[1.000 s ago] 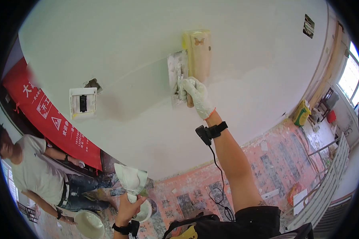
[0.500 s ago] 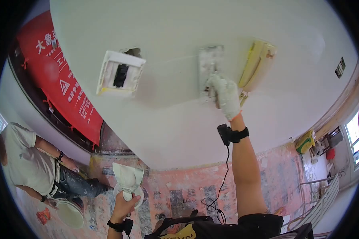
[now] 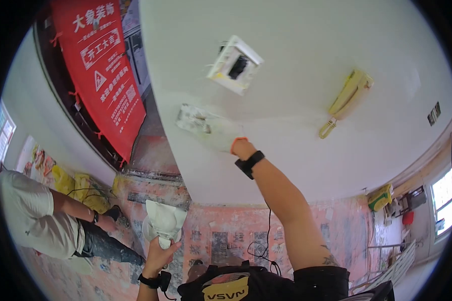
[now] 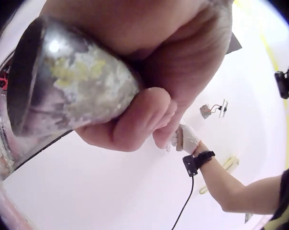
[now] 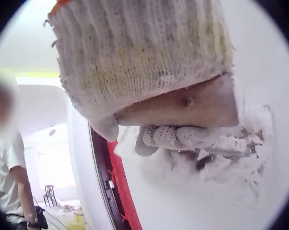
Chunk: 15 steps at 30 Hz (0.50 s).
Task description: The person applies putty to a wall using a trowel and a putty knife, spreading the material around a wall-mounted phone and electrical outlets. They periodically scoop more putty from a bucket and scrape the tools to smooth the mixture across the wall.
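Here the broad, pale plaster wall is filling most of the view, and the tall red cloth banner with white lettering is hanging beyond its left edge. A person in a white T-shirt is standing off to the left.

On to the tools! The flat, putty-smeared metal trowel is lying, it seems, against the wall, near its left edge and below the square white switch frame with a black centre. The right hand in a white knitted glove is wrapping its fingers tightly around the brown wooden handle.

Down low, the bare left hand is curling around the grip of a wide-bladed putty knife, which is carrying a white mound, probably fresh putty.

Smaller still, the yellowed plastic intercom handset is sitting well apart on the right.

We're apparently watching the spreading and smoothing step; the next move is calling for a flat blade, even pressure and care around that switch frame.
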Available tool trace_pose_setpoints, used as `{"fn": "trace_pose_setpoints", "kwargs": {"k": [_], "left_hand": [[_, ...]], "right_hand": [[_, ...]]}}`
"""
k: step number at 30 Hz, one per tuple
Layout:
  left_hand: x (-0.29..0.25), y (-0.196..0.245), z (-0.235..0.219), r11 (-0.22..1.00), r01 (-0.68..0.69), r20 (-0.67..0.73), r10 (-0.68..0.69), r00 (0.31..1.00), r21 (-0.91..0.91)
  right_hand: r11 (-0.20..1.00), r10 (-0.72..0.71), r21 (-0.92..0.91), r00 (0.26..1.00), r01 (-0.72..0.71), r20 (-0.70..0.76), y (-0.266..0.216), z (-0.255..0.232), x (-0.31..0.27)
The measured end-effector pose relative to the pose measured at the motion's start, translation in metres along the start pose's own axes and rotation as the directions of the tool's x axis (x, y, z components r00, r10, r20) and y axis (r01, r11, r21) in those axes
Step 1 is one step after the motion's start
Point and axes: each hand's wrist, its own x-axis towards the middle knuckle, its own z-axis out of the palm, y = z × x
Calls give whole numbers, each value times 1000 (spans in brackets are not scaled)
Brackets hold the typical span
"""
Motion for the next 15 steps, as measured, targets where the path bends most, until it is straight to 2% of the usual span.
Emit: {"fn": "trace_pose_setpoints", "kwargs": {"k": [2, 4, 5, 7, 8, 10, 11, 13, 15], "left_hand": [[-8, -10, -13, 1000, 15, -16, -15, 1000, -4], [-9, -25, -25, 999, -21, -35, 20, 999, -42], [-10, -31, -28, 997, -54, -51, 51, 997, -61], [-15, -35, -36, 996, -46, -69, 41, 997, -73], [-16, -35, -38, 996, -45, -88, 38, 995, -79], [-21, -33, -41, 991, -39, -108, 25, 994, -130], [-20, -33, -42, 984, -32, -126, 10, 992, -174], [-18, -45, -49, 979, -1, -116, -23, 993, -205], [-20, -54, -55, 974, 29, -107, -54, 993, -224]], "right_hand": [[994, 26, 105, 997, -19, -68, -6, -15, -14], [918, 220, 340, 975, -205, -5, 4, -42, -27], [923, 209, 330, 978, -199, 3, 3, -56, -27], [747, 403, 609, 910, -266, -95, -3, -74, -25], [751, 397, 605, 913, -264, -94, -5, -69, -16], [768, 341, 631, 903, -107, -261, -8, -48, 4], [769, 339, 630, 904, -108, -260, -7, -35, 15], [861, 202, 505, 874, 57, -443, -14, -7, 36], [955, 198, 276, 925, -108, -323, -39, 19, 58]]}}
